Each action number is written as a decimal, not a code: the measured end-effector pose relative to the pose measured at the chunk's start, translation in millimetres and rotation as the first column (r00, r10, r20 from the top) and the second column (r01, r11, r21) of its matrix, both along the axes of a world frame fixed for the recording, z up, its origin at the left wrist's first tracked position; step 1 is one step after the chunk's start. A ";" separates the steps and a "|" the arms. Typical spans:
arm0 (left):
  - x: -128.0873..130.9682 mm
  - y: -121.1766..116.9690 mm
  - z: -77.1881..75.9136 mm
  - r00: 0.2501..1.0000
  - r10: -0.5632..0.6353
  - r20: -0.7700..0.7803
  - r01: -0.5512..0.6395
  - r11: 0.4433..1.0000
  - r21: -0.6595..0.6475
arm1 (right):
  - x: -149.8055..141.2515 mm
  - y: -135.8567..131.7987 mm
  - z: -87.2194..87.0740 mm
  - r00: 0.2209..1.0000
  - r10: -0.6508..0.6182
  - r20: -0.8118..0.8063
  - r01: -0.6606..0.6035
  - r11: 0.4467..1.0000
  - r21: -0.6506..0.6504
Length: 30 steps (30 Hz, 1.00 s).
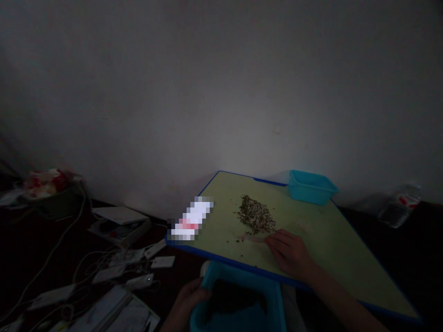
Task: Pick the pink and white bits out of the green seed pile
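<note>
My left hand (189,302) grips the left rim of a blue plastic bin (282,306) below the table's front edge, thumb over the rim. Dark material (235,297) lies inside the bin; its kind is too dim to tell. Over the yellow-green tabletop (325,249), my right hand (289,253) has its fingers pinched together, close to the near edge of a spread of small brown grains (256,214). A faint pale streak (254,238) runs left from the fingertips; whether they hold it is unclear. A few grains lie apart, nearer the front edge.
A lit phone (193,219), blurred out, lies at the table's left edge. Another blue bin (311,188) stands at the back right corner, before the wall. Power strips and cables (138,265) clutter the left side. A plastic bottle (399,207) is at the right.
</note>
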<state>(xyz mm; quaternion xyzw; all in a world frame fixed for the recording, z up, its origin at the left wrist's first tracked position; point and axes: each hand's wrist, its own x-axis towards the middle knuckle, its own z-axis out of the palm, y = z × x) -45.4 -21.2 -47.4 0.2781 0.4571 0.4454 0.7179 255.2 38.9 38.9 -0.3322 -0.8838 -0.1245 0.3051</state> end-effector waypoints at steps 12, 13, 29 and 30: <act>0.9 0.8 4.5 1.000 0.007 -0.006 -0.007 1.000 -0.008 | 0.2 1.5 -2.2 1.000 -0.001 -0.021 0.000 0.999 -0.047; 1.5 0.5 5.9 1.000 0.010 -0.013 -0.011 1.000 -0.011 | 0.2 1.7 -2.4 1.000 0.004 -0.019 -0.004 0.999 -0.038; 0.7 -0.1 -3.4 1.000 -0.004 0.022 0.004 1.000 0.005 | -1.8 -1.4 2.2 0.999 0.005 -0.034 -0.007 0.999 -0.049; 0.6 0.1 -3.7 1.000 -0.006 0.028 0.006 1.000 0.009 | -1.6 -1.4 2.4 0.999 0.008 -0.031 -0.010 0.999 -0.045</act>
